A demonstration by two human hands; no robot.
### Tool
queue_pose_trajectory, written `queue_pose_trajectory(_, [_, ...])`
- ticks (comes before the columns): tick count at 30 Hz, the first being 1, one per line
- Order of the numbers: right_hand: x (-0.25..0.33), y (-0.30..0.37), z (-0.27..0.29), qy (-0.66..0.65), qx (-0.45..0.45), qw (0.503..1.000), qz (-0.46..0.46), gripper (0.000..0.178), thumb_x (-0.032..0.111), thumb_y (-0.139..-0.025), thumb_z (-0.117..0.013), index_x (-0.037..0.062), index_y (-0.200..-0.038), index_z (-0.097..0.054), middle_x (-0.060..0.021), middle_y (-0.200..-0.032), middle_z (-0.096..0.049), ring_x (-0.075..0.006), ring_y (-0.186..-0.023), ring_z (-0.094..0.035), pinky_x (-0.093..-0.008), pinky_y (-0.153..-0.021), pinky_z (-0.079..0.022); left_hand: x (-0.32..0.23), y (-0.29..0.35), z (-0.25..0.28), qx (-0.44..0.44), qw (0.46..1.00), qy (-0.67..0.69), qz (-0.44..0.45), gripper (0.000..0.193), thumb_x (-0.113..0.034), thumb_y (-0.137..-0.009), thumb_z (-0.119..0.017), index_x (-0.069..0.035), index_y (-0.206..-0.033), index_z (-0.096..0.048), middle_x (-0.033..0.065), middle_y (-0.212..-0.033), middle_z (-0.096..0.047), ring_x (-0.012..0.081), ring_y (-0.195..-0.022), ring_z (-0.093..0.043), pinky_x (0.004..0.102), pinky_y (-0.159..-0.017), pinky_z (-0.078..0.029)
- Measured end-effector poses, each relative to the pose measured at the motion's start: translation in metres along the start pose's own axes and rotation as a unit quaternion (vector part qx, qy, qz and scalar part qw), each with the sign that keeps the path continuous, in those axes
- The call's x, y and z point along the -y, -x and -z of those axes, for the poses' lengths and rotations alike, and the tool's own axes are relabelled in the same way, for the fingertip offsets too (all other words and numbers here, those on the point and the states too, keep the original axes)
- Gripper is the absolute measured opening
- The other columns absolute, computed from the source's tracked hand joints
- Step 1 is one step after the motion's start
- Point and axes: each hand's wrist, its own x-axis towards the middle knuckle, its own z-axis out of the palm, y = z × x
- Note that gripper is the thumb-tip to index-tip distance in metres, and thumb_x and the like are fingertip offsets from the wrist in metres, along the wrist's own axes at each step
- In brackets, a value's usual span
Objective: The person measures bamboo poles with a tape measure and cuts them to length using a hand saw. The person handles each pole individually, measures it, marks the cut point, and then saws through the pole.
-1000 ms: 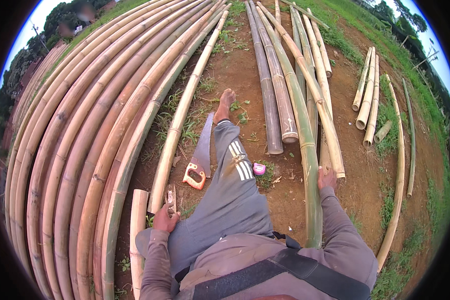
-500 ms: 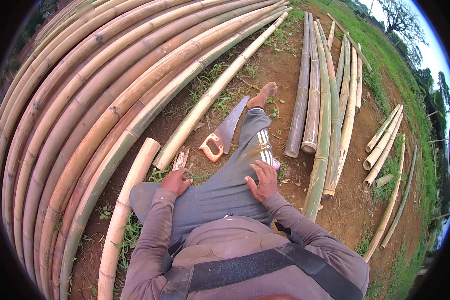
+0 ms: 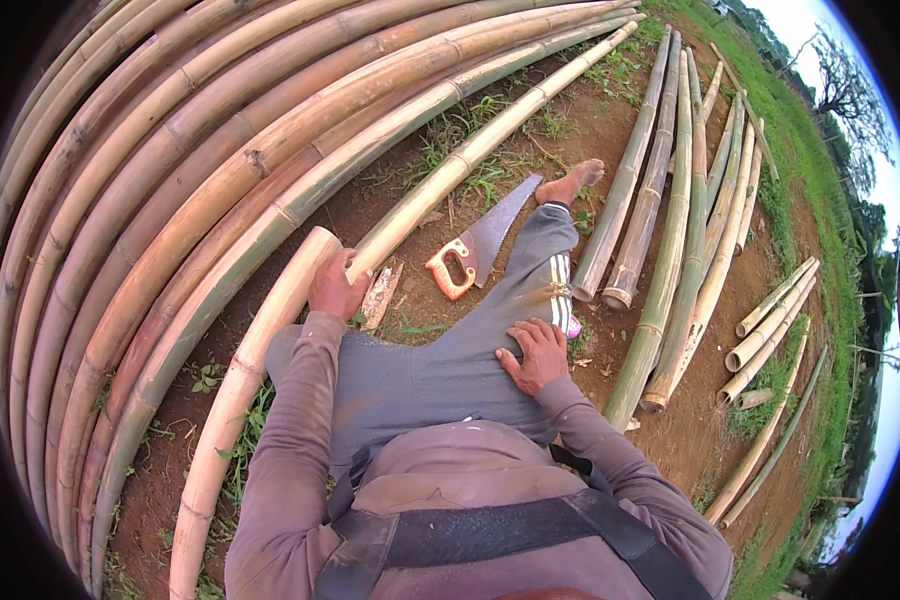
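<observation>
While sitting on bare dirt w/ one leg stretched toward the upper centre of the frame, the person is gripping the cut end of a pale pole (image 3: 270,330) w/ the left hand (image 3: 335,290), left of centre. Fingers are curling over the pole's rim, thumb side hidden, so can't tell how firm the hold is. The pole is running from that hand down to the lower left edge, lying on dirt and grass beside the big stack of bamboo (image 3: 140,200) filling the upper left.

The right hand (image 3: 535,355) is resting flat on the thigh near centre, fingers slightly spread, holding nothing.

The saw (image 3: 475,250), orange handle, is lying on the ground just above the knee, blade pointing toward the bare foot (image 3: 570,182) and sitting very near the trouser leg (image 3: 530,280).

Risks, as I'm judging them:
- Blade teeth are lying close to leg and foot; a shift of the leg, or a blind reach for the handle, could mean a cut.
- The cut end may be carrying splinters or a sharp rim; bare fingers wrapping it could be getting nicked if the pole twists.
- The pole is long and only held at one end; lifting or swinging it could knock the stack and set poles rolling toward the seated person.
- Loose poles (image 3: 660,250) at the right are lying just beside the leg, so could roll onto it.
</observation>
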Motion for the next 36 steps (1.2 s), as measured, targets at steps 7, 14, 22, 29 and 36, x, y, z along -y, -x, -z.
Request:
queue_pose_trajectory(7, [-0.005, -0.004, -0.004, 0.0, -0.01, 1.0, 0.004, 0.045, 0.042, -0.087, -0.073, 0.0113, -0.121, -0.069, -0.0057, -0.133, -0.064, -0.0289, -0.136, -0.049, -0.0513, -0.118, -0.028, -0.004, -0.014, -0.02, 0.196, 0.972, -0.128, -0.01, 0.052, -0.035, -0.09, -0.073, -0.015, -0.136, -0.059, 0.018, -0.13, -0.066, 0.0362, -0.124, -0.061, 0.0478, -0.104, -0.049])
queue_pose_trajectory(14, [0.0, -0.04, 0.006, 0.037, 0.1, 0.994, 0.008, 0.045, 0.041, -0.085, -0.075, 0.0086, -0.116, -0.071, -0.0119, -0.115, -0.071, -0.032, -0.114, -0.063, -0.0493, -0.102, -0.044, -0.005, 0.014, -0.075, 0.36, 0.92, -0.143, -0.054, 0.048, -0.037, -0.091, -0.071, -0.014, -0.132, -0.062, 0.0154, -0.124, -0.069, 0.0358, -0.119, -0.064, 0.0495, -0.098, -0.052])
queue_pose_trajectory(22, [-0.026, -0.211, -0.148, -0.175, 0.19, 0.964, 0.066, 0.06, 0.038, -0.087, -0.075, -0.0037, -0.128, -0.062, -0.0216, -0.11, -0.071, -0.0366, -0.099, -0.068, -0.0445, -0.09, -0.054, -0.047, 0.07, -0.019, 0.15, 0.985, -0.005, -0.086, 0.037, -0.029, -0.087, -0.073, -0.01, -0.118, -0.065, 0.0168, -0.114, -0.067, 0.0381, -0.113, -0.065, 0.051, -0.096, -0.051])
queue_pose_trajectory(29, [-0.005, -0.211, -0.2, -0.014, 0.158, 0.985, 0.063, 0.075, 0.03, -0.077, -0.081, 0.0016, -0.139, -0.05, -0.0219, -0.14, -0.054, -0.0397, -0.122, -0.059, -0.0497, -0.108, -0.045, 0.003, 0.121, 0.089, -0.272, 0.897, 0.301, 0.176, 0.049, -0.021, -0.091, -0.073, -0.002, -0.134, -0.056, 0.0171, -0.118, -0.068, 0.0245, -0.107, -0.068, 0.0387, -0.093, -0.056])
queue_pose_trajectory(36, [-0.053, -0.191, -0.204, -0.114, 0.12, 0.984, 0.065, 0.055, 0.026, -0.081, -0.072, -0.0021, -0.125, -0.054, -0.0177, -0.103, -0.067, -0.0375, -0.098, -0.066, -0.0465, -0.088, -0.052, 0.155, 0.033, 0.131, -0.514, 0.481, 0.628, 0.332, 0.128, -0.057, -0.077, -0.085, 0.003, -0.16, -0.008, 0.0279, -0.163, -0.024, 0.0458, -0.149, -0.029, 0.0617, -0.12, -0.027])
